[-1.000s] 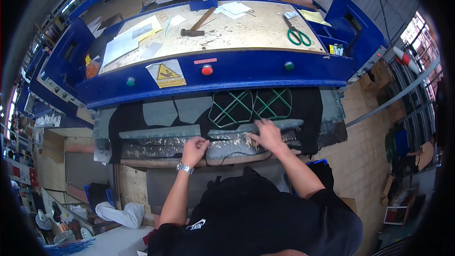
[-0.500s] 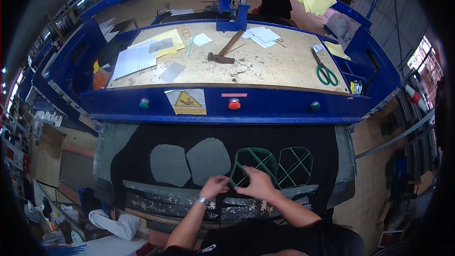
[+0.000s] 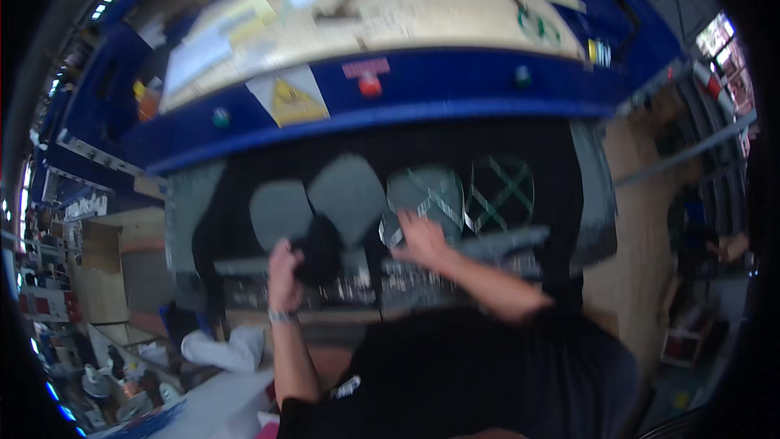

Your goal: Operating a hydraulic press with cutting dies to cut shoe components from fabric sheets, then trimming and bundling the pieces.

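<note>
My left hand (image 3: 284,275), blurred and wearing a metal bracelet or watch, grips a rounded black fabric piece (image 3: 322,254) at its left edge. The piece hangs over the near side of the cutting bed. My right hand (image 3: 422,241) holds the near left side of a green metal cutting die (image 3: 445,208), which has crossed bars. Grey shows through this die. To its right, a second green die (image 3: 498,195) lies on the black material (image 3: 561,171). Left of the dies, two rounded cut-outs in that material expose the grey board (image 3: 348,187).
Beyond the bed runs a blue press beam (image 3: 447,97) with a red button (image 3: 370,84), green buttons and a yellow warning sign (image 3: 291,97). Papers, a hammer (image 3: 349,2) and green-handled scissors (image 3: 538,26) lie on top. A white bundle (image 3: 223,347) is at lower left.
My left hand has moved left and away from the die, now with a black fabric piece. Grey now fills the left die's outline. The whole view has shifted and blurred.
</note>
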A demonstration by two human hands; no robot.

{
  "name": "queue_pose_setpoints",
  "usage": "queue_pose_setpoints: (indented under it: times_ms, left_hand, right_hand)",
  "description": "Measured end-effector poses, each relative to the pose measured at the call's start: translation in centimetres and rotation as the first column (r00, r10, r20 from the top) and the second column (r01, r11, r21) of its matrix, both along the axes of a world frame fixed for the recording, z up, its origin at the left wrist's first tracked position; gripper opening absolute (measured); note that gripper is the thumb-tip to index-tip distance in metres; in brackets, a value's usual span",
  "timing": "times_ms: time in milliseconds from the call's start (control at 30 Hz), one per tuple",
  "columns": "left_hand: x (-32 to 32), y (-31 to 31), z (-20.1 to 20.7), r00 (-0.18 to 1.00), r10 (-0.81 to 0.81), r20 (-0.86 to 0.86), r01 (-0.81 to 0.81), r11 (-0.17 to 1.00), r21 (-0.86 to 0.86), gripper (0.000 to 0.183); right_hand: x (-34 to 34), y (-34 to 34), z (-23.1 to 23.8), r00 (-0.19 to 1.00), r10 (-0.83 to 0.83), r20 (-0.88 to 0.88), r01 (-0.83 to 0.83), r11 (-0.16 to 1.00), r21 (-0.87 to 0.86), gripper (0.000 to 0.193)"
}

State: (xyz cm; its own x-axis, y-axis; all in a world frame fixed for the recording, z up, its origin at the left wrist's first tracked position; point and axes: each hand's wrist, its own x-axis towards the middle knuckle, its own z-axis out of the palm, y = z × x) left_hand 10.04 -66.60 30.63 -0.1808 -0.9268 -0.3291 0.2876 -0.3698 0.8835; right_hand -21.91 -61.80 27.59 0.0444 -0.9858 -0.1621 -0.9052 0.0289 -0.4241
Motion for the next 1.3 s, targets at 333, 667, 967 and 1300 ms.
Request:
queue_pose_setpoints:
  times_ms: [333,667,967,1300]
  left_hand:
    - [-11.7,-1.0,4.5,0.923,0.105,-0.37,-0.089,0.994,0.06,0.03]
    - [-12.5,3.7,-5.2,0.969,0.017,-0.245,0.077,0.927,0.366,0.03]
    - [-12.8,4.2,-5.2,0.999,0.028,-0.042,-0.011,0.936,0.352,0.028]
    - [-12.7,4.9,-5.2,0.897,-0.172,0.407,0.038,0.948,0.317,0.046]
  right_hand:
    - [-12.6,0.7,4.1,0.896,-0.358,-0.262,0.322,0.931,-0.173,0.086]
    - [-16.0,2.7,2.5,0.987,-0.139,-0.076,0.136,0.99,-0.039,0.084]
    - [-26.4,4.8,10.3,0.949,-0.315,0.027,0.315,0.949,0.007,0.081]
    - [-30.1,4.6,2.8,0.813,-0.515,-0.272,0.422,0.843,-0.333,0.057]
